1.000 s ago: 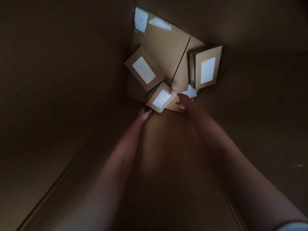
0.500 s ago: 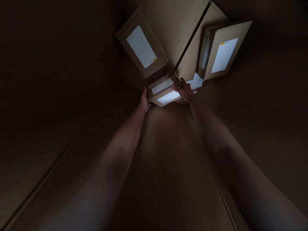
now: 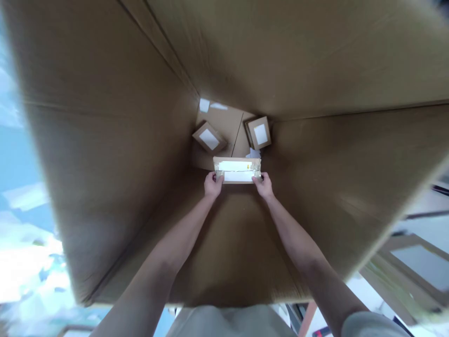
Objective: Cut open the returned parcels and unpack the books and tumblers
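Note:
Between my two hands is a small cardboard box [image 3: 238,160] with white labels and clear tape at its ends. My left hand [image 3: 212,186] grips its left end, and my right hand [image 3: 264,186] grips the right end, both thumbs on the near face. The box is up off the bottom of a deep, large carton [image 3: 238,224], close to the near wall. Farther down lie another labelled cardboard box [image 3: 207,137] at left and a labelled box [image 3: 260,133] at right.
The large carton's tall left wall [image 3: 115,126] and right wall [image 3: 343,178] surround my arms. White paper scraps [image 3: 204,105] lie in a bottom corner. Outside, at lower right, sits a labelled cardboard box [image 3: 417,262], blurred.
My view has pulled back and up, so the carton's rim now shows. Both hands have raised the small box, and my right hand has shifted to its right end.

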Motion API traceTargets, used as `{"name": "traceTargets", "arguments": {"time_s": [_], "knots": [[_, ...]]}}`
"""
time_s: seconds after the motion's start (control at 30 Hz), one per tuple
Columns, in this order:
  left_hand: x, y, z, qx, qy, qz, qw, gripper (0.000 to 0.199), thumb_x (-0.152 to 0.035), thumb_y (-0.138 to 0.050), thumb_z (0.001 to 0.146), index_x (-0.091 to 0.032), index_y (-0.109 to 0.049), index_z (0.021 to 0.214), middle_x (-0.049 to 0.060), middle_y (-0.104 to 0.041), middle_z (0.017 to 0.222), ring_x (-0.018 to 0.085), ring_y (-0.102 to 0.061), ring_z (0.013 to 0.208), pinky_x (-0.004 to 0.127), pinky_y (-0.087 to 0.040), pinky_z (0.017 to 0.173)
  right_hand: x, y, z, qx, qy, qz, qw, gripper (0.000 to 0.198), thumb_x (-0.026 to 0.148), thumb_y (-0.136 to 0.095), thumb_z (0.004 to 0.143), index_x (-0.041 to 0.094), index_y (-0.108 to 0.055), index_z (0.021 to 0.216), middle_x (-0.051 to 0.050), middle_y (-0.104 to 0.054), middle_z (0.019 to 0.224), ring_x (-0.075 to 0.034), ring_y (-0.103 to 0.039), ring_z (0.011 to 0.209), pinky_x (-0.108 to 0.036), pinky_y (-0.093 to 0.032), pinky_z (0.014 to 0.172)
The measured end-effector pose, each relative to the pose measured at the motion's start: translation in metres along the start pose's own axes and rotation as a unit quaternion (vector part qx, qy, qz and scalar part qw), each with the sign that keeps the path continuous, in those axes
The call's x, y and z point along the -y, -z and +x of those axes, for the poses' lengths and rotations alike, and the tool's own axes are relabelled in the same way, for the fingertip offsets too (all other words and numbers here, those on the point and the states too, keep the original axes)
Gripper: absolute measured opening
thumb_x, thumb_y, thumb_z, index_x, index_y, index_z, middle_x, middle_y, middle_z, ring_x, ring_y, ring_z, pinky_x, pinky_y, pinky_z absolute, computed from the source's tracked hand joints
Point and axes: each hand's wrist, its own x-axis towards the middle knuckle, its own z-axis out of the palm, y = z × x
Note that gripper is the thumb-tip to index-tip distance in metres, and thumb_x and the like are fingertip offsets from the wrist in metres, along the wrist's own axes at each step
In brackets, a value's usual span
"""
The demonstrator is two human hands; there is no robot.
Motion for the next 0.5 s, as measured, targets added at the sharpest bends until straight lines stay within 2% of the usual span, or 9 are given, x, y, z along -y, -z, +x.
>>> {"name": "traceTargets", "arguments": {"time_s": [0.1,0.17,0.27,0.33,0.4,0.5], "knots": [[-0.050,0.035,-0.043,0.044,-0.105,0.041,0.993,0.029,-0.030,-0.071,0.071,-0.017,-0.062,0.096,0.005,-0.059,0.096,0.016,-0.059,0.082,0.034,-0.050,0.084,0.036,0.041,-0.057,-0.028,0.052,0.041,0.997,0.046,0.054,-0.067,0.067,0.019,-0.053,0.094,-0.010,-0.065,0.097,-0.024,-0.060,0.089,-0.039,-0.047,0.085],[-0.079,0.055,-0.078,0.063,-0.175,0.053,0.981,0.034,-0.033,-0.072,0.071,-0.018,-0.061,0.100,0.009,-0.057,0.112,0.019,-0.060,0.096,0.035,-0.049,0.089,0.052,0.069,-0.100,-0.035,0.089,0.068,0.993,0.045,0.054,-0.067,0.068,0.020,-0.052,0.094,-0.008,-0.065,0.096,-0.023,-0.060,0.086,-0.038,-0.048,0.082],[-0.113,0.074,-0.143,0.107,-0.268,0.015,0.957,0.038,-0.037,-0.070,0.074,-0.019,-0.059,0.105,0.012,-0.052,0.130,0.022,-0.054,0.119,0.036,-0.045,0.100,0.065,0.110,-0.165,-0.044,0.136,0.110,0.984,0.044,0.052,-0.067,0.071,0.020,-0.051,0.096,-0.007,-0.065,0.097,-0.022,-0.061,0.086,-0.037,-0.051,0.079],[-0.129,0.080,-0.193,0.142,-0.292,-0.027,0.946,0.038,-0.039,-0.068,0.076,-0.020,-0.057,0.107,0.011,-0.056,0.129,0.023,-0.054,0.121,0.037,-0.044,0.102,0.066,0.137,-0.204,-0.057,0.163,0.137,0.975,0.044,0.052,-0.066,0.072,0.021,-0.050,0.099,-0.008,-0.065,0.100,-0.023,-0.062,0.089,-0.037,-0.052,0.078],[-0.137,0.083,-0.247,0.153,-0.298,-0.056,0.940,0.039,-0.042,-0.067,0.077,-0.021,-0.055,0.108,0.010,-0.062,0.122,0.022,-0.059,0.115,0.038,-0.047,0.099,0.060,0.166,-0.240,-0.065,0.198,0.167,0.964,0.043,0.051,-0.065,0.074,0.022,-0.051,0.102,-0.008,-0.065,0.105,-0.024,-0.063,0.094,-0.037,-0.054,0.079],[-0.135,0.083,-0.326,0.117,-0.338,-0.065,0.932,0.036,-0.045,-0.067,0.076,-0.021,-0.056,0.102,0.008,-0.068,0.109,0.021,-0.064,0.104,0.037,-0.051,0.093,0.040,0.214,-0.291,-0.070,0.262,0.201,0.941,0.042,0.048,-0.064,0.076,0.023,-0.052,0.108,-0.008,-0.064,0.111,-0.023,-0.062,0.098,-0.036,-0.055,0.079]]}}
